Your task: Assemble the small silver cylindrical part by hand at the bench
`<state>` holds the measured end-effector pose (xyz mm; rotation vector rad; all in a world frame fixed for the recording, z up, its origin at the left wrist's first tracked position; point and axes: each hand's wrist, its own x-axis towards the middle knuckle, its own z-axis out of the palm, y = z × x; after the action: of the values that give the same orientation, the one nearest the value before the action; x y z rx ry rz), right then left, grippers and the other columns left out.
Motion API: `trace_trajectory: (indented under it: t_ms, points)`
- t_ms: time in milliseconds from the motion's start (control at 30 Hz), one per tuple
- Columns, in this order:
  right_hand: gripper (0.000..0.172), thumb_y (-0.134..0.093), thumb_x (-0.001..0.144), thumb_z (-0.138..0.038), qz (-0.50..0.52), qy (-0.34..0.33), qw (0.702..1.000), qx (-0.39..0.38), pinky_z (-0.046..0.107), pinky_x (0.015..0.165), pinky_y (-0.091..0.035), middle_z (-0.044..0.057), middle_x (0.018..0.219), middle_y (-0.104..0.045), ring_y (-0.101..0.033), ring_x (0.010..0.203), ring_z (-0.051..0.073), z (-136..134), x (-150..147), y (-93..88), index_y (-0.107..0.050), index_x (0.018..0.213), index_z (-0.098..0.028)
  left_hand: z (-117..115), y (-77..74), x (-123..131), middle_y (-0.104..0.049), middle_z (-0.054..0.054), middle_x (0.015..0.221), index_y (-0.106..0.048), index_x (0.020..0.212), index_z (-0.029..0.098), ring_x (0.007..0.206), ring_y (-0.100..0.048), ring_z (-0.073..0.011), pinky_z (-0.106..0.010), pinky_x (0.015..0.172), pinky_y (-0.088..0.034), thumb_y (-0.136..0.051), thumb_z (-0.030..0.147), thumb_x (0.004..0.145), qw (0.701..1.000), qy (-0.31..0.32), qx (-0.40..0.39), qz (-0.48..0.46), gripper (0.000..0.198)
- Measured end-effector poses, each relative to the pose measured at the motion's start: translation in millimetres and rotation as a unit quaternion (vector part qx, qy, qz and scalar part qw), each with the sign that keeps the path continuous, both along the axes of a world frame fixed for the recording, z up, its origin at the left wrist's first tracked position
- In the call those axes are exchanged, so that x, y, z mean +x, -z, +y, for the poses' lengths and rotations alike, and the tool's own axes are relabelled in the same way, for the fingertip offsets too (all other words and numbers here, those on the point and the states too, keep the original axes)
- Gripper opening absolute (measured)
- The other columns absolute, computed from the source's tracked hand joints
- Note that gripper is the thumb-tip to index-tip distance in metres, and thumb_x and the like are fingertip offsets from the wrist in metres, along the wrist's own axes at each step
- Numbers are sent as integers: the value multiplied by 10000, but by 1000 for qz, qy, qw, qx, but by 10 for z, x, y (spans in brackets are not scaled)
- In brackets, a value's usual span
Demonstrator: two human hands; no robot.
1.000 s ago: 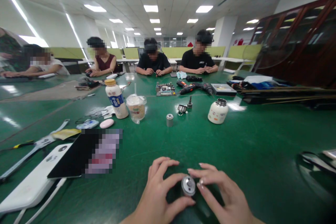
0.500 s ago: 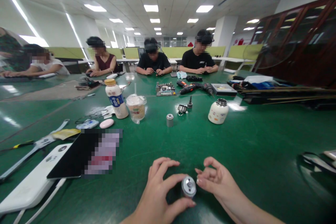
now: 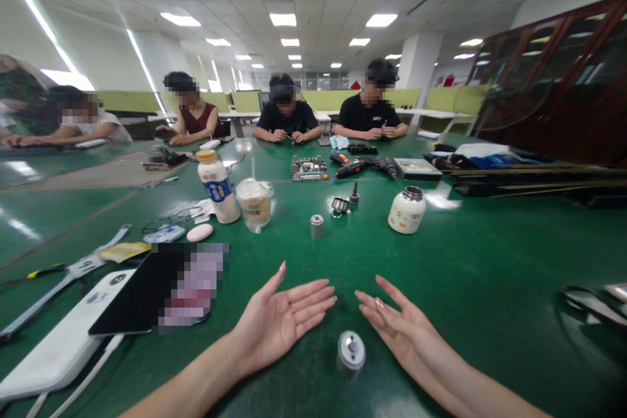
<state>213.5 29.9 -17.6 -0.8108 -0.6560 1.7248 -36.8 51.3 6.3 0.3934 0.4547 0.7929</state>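
A small silver metal cylinder (image 3: 351, 351) stands upright on the green table (image 3: 470, 274) near its front edge. My left hand (image 3: 279, 323) lies open, palm up, just left of the cylinder without touching it. My right hand (image 3: 399, 326) is open too, fingers stretched toward the left hand, just right of the cylinder. Neither hand holds anything.
A second small cylinder (image 3: 317, 225), a white jar (image 3: 406, 210), a milk bottle (image 3: 217, 187) and a plastic drink cup (image 3: 254, 201) stand further back. A dark tablet (image 3: 147, 287) on a white case lies at left. Several people sit at the far side with a circuit board (image 3: 308, 168) and drills (image 3: 365, 166).
Both hands let go of the silver cylinder and opened, palms up, moving apart and slightly away from it. The cylinder stays standing in place.
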Motion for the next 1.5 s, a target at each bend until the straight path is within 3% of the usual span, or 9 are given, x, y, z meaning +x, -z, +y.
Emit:
trace_trajectory:
  t_ms: [133, 267, 400, 567, 733, 933, 1133, 1333, 1500]
  points:
    - [575, -895, 676, -306, 6, -34, 999, 7, 416, 1080, -410, 92, 1093, -778, -726, 1023, 226, -13, -14, -52, -625, 1182, -257, -23, -1, 23, -617, -257, 1320, -585, 1283, -75, 1231, -600, -319, -357, 1009, -469, -277, 527, 1035, 1000, -13, -17, -18, 719]
    - [414, -740, 825, -476, -104, -91, 982, 125, 494, 1132, -318, 111, 1295, -680, -614, 1208, 283, -110, -27, -87, -688, 1182, -273, -18, 0, 9, -612, -243, 1333, -578, 1296, -56, 1242, -590, -318, -372, 1050, -428, -292, 567, 1018, 999, -13, -37, -34, 740]
    - [346, -649, 899, -475, -268, -131, 920, 254, 536, 1149, -264, 107, 1407, -584, -466, 1350, 304, -215, -58, -58, -692, 1195, -302, 7, 11, -18, -609, -227, 1345, -561, 1320, -35, 1271, -563, -313, -384, 1081, -392, -306, 608, 998, 998, -5, -43, -52, 763]
    - [196, -664, 889, -407, -401, -80, 867, 285, 555, 1054, -384, 120, 1257, -672, -601, 1193, 311, -211, -121, -149, -760, 998, -276, 36, 9, -33, -603, -223, 1354, -518, 1362, -29, 1284, -546, -315, -393, 1083, -381, -316, 636, 981, 997, 21, -41, -60, 792]
    - [76, -745, 802, -307, -514, -65, 768, 376, 576, 994, -409, 118, 1154, -714, -621, 1121, 332, -169, -125, -368, -802, 834, -270, 54, -4, -39, -596, -228, 1359, -501, 1375, -31, 1299, -527, -327, -392, 1090, -363, -298, 666, 968, 996, 41, -40, -66, 832]
    - [68, -723, 845, -309, -535, -76, 731, 417, 584, 1022, -371, 71, 1118, -736, -618, 1130, 311, -216, -127, -454, -785, 873, -306, 76, 17, -45, -597, -217, 1361, -506, 1376, -19, 1289, -534, -324, -393, 1103, -343, -287, 692, 954, 995, 54, -35, -76, 856]
    - [103, -683, 865, -352, -501, 42, 779, 375, 557, 1017, -376, 55, 1082, -742, -609, 1106, 302, 61, 61, -458, -782, 877, -326, 69, 35, -46, -602, -218, 1354, -483, 1398, -2, 1319, -504, -333, -391, 1095, -355, -355, 639, 970, 996, 53, -29, -63, 781]
    - [147, -845, 665, -369, -441, 45, 853, 276, 651, 1143, -87, 122, 1182, -709, -425, 1298, 418, 453, 332, -158, -826, 773, -272, 74, 49, -39, -564, -223, 1394, -478, 1400, 8, 1345, -474, -334, -382, 1095, -365, -496, 494, 972, 997, 54, -19, -55, 648]
    - [480, -593, 855, -614, -271, -10, 939, 213, 533, 1194, -189, 66, 1407, -594, -421, 1389, 294, 474, 380, -218, -713, 1181, -283, 76, 50, -34, -562, -228, 1392, -500, 1380, 6, 1340, -479, -339, -376, 1090, -375, -578, 436, 949, 997, 49, -18, -51, 614]
